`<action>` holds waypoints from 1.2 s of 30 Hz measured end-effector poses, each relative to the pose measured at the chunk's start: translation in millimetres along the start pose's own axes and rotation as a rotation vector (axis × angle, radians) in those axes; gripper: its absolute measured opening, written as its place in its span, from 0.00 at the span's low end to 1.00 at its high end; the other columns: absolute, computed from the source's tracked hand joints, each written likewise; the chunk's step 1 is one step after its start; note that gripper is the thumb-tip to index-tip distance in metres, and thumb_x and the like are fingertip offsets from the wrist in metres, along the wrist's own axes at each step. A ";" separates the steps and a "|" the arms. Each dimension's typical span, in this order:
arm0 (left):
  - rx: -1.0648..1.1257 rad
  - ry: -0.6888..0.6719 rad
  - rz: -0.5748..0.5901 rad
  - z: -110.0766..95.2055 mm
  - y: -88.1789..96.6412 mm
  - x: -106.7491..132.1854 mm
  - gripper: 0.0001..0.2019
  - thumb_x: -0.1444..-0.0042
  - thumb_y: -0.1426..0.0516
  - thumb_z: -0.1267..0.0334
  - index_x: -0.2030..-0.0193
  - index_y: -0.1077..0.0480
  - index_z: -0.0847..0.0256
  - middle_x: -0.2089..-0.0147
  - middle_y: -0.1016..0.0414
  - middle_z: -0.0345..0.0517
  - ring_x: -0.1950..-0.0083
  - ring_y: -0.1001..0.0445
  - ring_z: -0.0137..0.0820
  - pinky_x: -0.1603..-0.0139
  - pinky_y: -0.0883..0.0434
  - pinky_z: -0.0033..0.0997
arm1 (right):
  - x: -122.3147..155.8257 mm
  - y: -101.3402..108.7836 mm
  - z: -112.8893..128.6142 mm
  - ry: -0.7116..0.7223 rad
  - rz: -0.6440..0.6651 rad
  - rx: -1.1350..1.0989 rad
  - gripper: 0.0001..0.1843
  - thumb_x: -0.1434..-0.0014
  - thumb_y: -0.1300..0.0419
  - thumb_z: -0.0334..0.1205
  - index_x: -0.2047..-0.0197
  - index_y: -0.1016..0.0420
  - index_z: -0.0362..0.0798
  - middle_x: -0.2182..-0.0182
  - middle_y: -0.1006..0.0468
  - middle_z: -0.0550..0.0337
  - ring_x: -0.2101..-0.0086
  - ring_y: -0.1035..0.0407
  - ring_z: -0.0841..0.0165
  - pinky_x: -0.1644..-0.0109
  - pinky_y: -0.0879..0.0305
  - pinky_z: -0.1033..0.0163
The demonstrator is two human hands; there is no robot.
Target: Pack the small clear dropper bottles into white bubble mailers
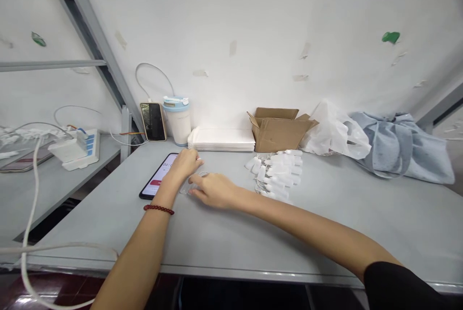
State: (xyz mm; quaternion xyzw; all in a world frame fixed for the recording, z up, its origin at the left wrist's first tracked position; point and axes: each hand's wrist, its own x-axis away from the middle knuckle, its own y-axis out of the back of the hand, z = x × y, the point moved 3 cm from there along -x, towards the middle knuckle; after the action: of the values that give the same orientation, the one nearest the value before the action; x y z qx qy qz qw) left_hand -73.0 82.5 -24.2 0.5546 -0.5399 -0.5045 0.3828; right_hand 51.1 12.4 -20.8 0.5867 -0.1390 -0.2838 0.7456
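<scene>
My left hand (186, 163) is closed over the table beside the phone with a lit timer screen (159, 177). Its fingers are curled, and a small pale tip shows at them; what they hold is not clear. Just to its right, my right hand (213, 189) has thumb and fingers bent round a clear plastic piece (185, 187), which lies low at the tabletop and is partly hidden by the hand. Further right rests a pile of translucent white pieces with thin loops (278, 175), apart from both hands.
Along the wall stand a propped phone (153, 122), a lidded cup (179, 122), a white stack (224, 140), an open cardboard box (278, 131), a plastic bag (334, 131) and a blue cloth bag (408, 151). A power strip (88, 148) with cables sits on the left table.
</scene>
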 end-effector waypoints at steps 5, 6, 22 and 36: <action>0.077 0.004 -0.094 -0.5 5.6 -3.2 0.12 0.49 0.46 0.57 0.71 0.27 0.62 0.67 0.22 0.54 0.63 0.26 0.41 0.64 0.35 0.33 | 2.5 -4.9 -0.7 0.023 0.027 0.067 0.17 0.36 0.56 0.47 0.54 0.34 0.46 0.70 0.25 0.52 0.68 0.30 0.61 0.70 0.41 0.62; 0.098 0.007 -0.111 -1.3 7.0 -2.7 0.13 0.49 0.46 0.56 0.71 0.27 0.63 0.67 0.22 0.54 0.64 0.27 0.41 0.64 0.35 0.34 | 3.2 -4.7 -1.2 0.022 0.033 0.068 0.18 0.36 0.56 0.47 0.55 0.33 0.45 0.70 0.25 0.52 0.68 0.30 0.61 0.70 0.41 0.62; 0.939 0.053 0.068 -30.2 21.9 18.3 0.16 0.59 0.38 0.53 0.71 0.33 0.63 0.76 0.30 0.39 0.76 0.35 0.26 0.71 0.37 0.27 | 56.9 14.7 -27.2 0.032 -0.151 0.465 0.11 0.37 0.54 0.36 0.61 0.32 0.45 0.77 0.30 0.60 0.82 0.39 0.73 0.80 0.56 0.66; 1.482 -0.123 0.426 -77.9 7.1 34.2 0.11 0.53 0.37 0.60 0.68 0.33 0.62 0.74 0.31 0.37 0.76 0.34 0.22 0.71 0.36 0.25 | 115.9 37.1 -40.3 0.169 -0.789 0.263 0.10 0.40 0.50 0.34 0.56 0.31 0.47 0.74 0.31 0.58 0.78 0.38 0.73 0.77 0.42 0.69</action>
State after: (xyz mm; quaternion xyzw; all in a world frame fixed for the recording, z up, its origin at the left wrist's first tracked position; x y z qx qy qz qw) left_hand -1.9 38.5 -6.9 0.5213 -0.8518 0.0433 -0.0304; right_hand 175.3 -17.9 -11.0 0.7062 0.1230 -0.4781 0.5075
